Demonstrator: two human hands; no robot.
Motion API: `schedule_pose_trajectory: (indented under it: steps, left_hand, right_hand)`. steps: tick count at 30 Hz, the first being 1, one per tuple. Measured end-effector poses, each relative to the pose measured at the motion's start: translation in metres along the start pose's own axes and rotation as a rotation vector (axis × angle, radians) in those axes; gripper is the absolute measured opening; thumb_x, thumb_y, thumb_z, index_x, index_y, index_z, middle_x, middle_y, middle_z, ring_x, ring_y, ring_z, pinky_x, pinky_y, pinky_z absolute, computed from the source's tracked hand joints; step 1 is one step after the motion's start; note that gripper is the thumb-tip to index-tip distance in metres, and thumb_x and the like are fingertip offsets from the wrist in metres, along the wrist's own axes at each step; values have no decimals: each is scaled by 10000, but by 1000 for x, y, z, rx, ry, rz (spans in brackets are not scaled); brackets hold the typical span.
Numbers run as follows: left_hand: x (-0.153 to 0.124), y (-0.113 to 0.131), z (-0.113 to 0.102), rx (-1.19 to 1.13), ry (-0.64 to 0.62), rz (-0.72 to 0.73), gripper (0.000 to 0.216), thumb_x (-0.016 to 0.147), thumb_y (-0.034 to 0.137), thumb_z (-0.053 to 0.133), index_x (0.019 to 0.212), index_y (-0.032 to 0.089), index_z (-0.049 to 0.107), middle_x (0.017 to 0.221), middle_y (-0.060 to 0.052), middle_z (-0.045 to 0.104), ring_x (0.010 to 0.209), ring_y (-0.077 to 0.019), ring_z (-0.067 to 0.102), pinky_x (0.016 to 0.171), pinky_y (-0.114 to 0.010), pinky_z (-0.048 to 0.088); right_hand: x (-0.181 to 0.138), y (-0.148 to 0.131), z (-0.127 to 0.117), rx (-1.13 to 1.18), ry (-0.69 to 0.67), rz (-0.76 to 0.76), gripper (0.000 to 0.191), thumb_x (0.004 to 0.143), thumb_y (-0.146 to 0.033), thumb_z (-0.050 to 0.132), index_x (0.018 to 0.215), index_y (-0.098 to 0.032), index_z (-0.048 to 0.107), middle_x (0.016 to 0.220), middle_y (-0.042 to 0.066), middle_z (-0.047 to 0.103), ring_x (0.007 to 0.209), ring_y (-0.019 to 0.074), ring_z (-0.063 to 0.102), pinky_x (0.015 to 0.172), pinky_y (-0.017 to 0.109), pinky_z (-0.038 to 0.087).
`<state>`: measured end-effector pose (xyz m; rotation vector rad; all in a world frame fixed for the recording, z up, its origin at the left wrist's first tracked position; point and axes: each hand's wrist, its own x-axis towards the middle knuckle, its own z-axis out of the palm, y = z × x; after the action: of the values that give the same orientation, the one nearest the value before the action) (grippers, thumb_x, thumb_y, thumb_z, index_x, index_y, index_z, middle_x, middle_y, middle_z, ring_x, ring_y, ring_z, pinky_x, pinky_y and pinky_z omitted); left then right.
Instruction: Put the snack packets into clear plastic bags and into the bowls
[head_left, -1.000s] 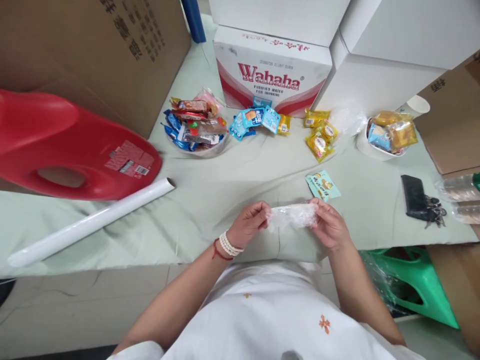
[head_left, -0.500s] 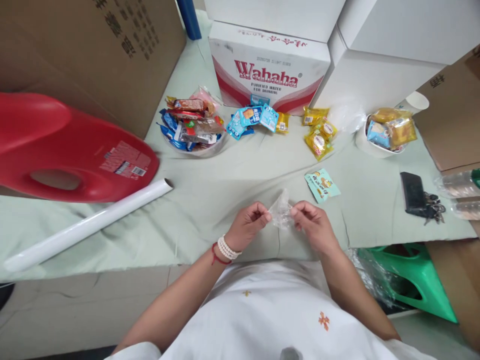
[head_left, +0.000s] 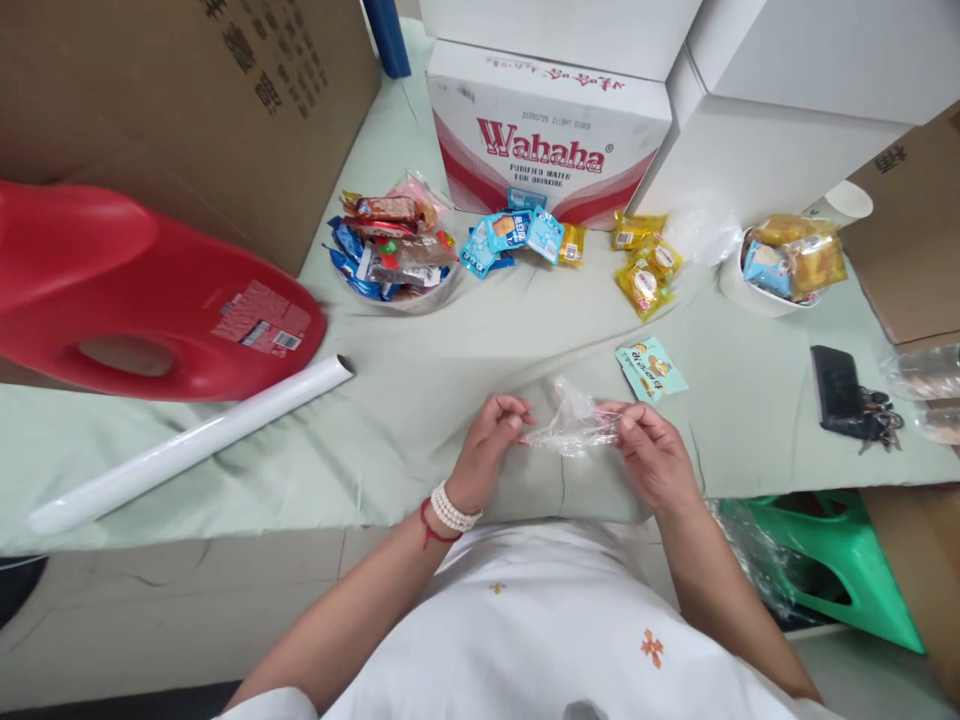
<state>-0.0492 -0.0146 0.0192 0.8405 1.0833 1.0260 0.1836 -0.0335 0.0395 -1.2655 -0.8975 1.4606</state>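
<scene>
Stretched between my two hands above the table's front part is a thin, crumpled clear plastic bag (head_left: 574, 425). My left hand (head_left: 491, 445), with a beaded bracelet and a red cord at the wrist, pinches its left end. The right side of the bag is gripped between thumb and fingers of my right hand (head_left: 656, 455). Just beyond the right hand, a light green printed packet (head_left: 651, 369) lies flat on the cloth. Whether the bag has its mouth spread cannot be made out.
A tub of mixed snacks (head_left: 397, 250) stands back left, near blue packets (head_left: 514, 232) and yellow packets (head_left: 646, 275). A white bowl of snacks (head_left: 757, 290) and keys (head_left: 881, 420) are right. Left are a red jug (head_left: 187, 310) and white roll (head_left: 195, 445); behind stands a Wahaha carton (head_left: 547, 130).
My hands have moved apart, the right one further right, drawing the clear plastic bag out wider. The camera view has shifted slightly; the packets and tubs stay in place.
</scene>
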Motion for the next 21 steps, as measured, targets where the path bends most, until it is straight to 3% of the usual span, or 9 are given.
schedule_pose_trajectory:
  steps: [2,5,7,9,12,16,18,21]
  left_hand:
    - [5,3,6,91,-1,-49,410,874,612,617,942,208,631,1049,-73,662,959,-219,634,744,-309,524]
    - [15,6,16,307,-104,-40,372,766,532,773,776,186,639,825,-39,667,800,-180,602,695,-279,487]
    - [21,3,21,266,-101,-43,365,743,485,803,710,182,603,713,-4,624,694,-137,557,651,-258,452]
    - [24,-2,22,72,-56,-107,384,749,491,796,710,186,566,666,22,595,640,-114,541,617,-243,438]
    - [24,-8,18,-232,12,-222,424,680,451,862,739,195,529,713,27,626,680,-122,601,610,-240,477]
    - [21,-2,10,-471,16,-307,430,600,306,926,744,183,540,935,-7,698,797,-132,647,728,-309,583]
    - [20,4,8,-505,19,-285,417,609,291,930,738,177,551,1021,-18,706,834,-134,653,770,-330,598]
    - [18,9,9,-436,46,-165,398,671,356,913,756,182,565,1106,-30,708,959,-163,657,808,-335,598]
  right_hand:
    - [-2,-2,1,-106,-77,-67,274,935,-460,711,804,-235,624,1144,63,733,986,212,651,896,354,512]
    - [-6,-8,3,-217,-164,-125,220,987,-419,650,861,-239,641,1219,73,726,1052,225,661,963,380,489]
    - [-9,-10,3,-265,-128,-178,208,999,-404,634,873,-238,634,1236,77,721,1082,226,657,978,376,474]
    - [-10,-8,0,-280,-32,-233,217,999,-404,633,863,-236,622,1230,78,715,1123,227,638,984,364,458]
    - [-11,1,-6,-212,71,-208,267,963,-456,671,830,-232,611,1169,77,709,1029,218,636,896,342,480]
    - [-13,13,-11,-60,112,-72,340,891,-527,734,793,-233,593,1067,61,695,775,174,594,728,319,498]
    - [-15,15,-15,-109,73,-79,327,903,-518,723,792,-234,605,1052,59,688,798,179,595,732,320,495]
    - [-16,11,-20,-360,-58,-117,262,953,-504,664,889,-250,658,1087,78,700,956,228,624,807,353,503]
